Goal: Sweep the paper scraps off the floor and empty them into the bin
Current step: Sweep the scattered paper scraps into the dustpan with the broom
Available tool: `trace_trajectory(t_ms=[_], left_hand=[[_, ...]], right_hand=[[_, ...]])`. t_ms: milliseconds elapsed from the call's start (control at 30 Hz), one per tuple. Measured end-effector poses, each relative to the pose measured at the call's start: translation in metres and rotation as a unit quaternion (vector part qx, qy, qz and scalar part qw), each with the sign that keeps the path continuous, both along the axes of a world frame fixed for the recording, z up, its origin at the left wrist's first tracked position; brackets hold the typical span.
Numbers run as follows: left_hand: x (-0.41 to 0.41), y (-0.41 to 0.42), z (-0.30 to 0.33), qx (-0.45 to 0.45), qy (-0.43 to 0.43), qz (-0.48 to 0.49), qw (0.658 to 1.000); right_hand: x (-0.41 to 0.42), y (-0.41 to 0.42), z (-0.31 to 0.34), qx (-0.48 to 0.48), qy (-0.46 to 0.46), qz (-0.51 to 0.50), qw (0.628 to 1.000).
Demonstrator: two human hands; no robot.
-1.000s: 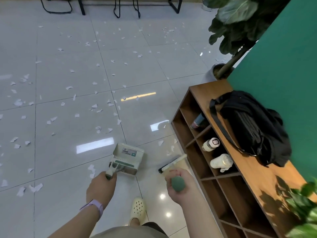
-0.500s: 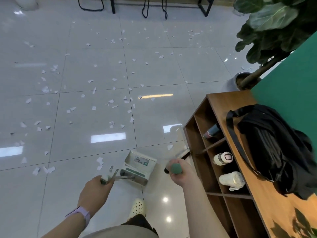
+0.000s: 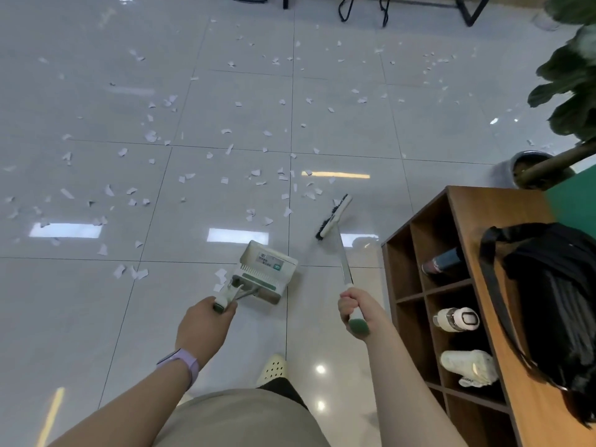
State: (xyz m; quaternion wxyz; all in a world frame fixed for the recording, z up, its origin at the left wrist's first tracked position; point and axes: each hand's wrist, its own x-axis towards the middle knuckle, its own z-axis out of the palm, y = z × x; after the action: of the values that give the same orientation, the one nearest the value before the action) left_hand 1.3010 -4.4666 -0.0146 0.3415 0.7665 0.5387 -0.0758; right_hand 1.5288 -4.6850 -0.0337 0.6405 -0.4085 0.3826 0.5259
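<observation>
Though both tools gripped, sweeping barely begun: white torn paper scraps [image 3: 258, 175] litter glossy grey tiled floor [image 3: 419, 130]; left hand [image 3: 206, 321] clamped on white-green plastic dustpan [image 3: 266, 272], right hand [image 3: 354, 308] on long-handled black-bristled broom [image 3: 333, 217]; bin unseen.

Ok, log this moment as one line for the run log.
left hand: holds dustpan | right hand: holds broom | paper scraps: scattered on floor | stage: sweeping not done

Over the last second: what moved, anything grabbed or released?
The broom swung forward: its head went from tucked close beside the dustpan out toward the paper scraps, with the right hand now gripping lower on the handle. Nothing was grabbed or released. The left hand keeps hold of the dustpan, which stays put; scraps unswept.
</observation>
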Motion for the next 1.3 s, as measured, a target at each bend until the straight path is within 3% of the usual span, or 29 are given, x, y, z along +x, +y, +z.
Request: trace_trajectory(t_ms=[233,500,600,867,1033,1167,1300], left_hand=[[0.002,0.005,-0.001,0.019,-0.012,0.002,1.0],[-0.045,0.009,-0.01,0.036,-0.013,0.067,0.997],[-0.061,0.022,-0.013,0.039,-0.017,0.094,0.995],[-0.137,0.08,-0.015,-0.002,-0.068,0.285,0.956],[-0.214,0.12,-0.02,-0.006,-0.09,0.381,0.92],[-0.286,0.139,-0.018,0.016,-0.08,0.416,0.906],[-0.333,0.14,-0.014,0.045,-0.007,0.388,0.92]], right_hand=[[-0.049,0.02,0.041,-0.029,-0.019,0.012,0.999],[-0.098,-0.007,0.063,-0.059,0.011,0.091,0.994],[-0.113,-0.001,0.07,-0.076,0.012,0.167,0.983],[-0.189,0.096,0.096,-0.095,-0.071,0.43,0.895],[-0.235,0.168,0.092,-0.085,-0.114,0.576,0.805],[-0.269,0.222,0.083,-0.063,-0.101,0.619,0.776],[-0.291,0.26,0.073,-0.042,-0.109,0.677,0.727]])
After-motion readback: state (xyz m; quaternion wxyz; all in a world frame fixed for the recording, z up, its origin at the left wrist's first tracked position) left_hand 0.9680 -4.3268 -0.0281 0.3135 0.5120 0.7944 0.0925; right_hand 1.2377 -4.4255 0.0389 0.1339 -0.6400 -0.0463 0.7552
